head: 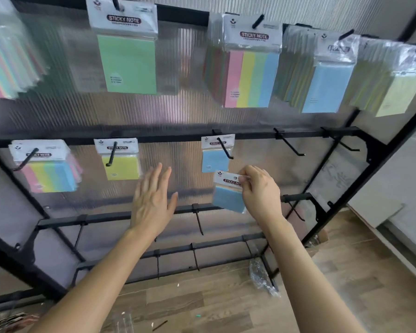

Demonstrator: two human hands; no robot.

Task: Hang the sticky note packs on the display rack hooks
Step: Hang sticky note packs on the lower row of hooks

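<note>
Sticky note pack [228, 192], a small blue pad in clear film under a white header card, sits centre-right of the frame, its card pinched at the right edge by the grip of the right hand [259, 191]. It is probably light, with slippery film; the stiffer card beside the hole is the place to hold. Left hand [151, 200] is spread, empty. Just above, a black wire hook [225, 149] holds a matching pack [215, 156].

Eight hung pack groups [127, 58], one loose pack [228, 195] (blue), two hands [151, 203].
</note>
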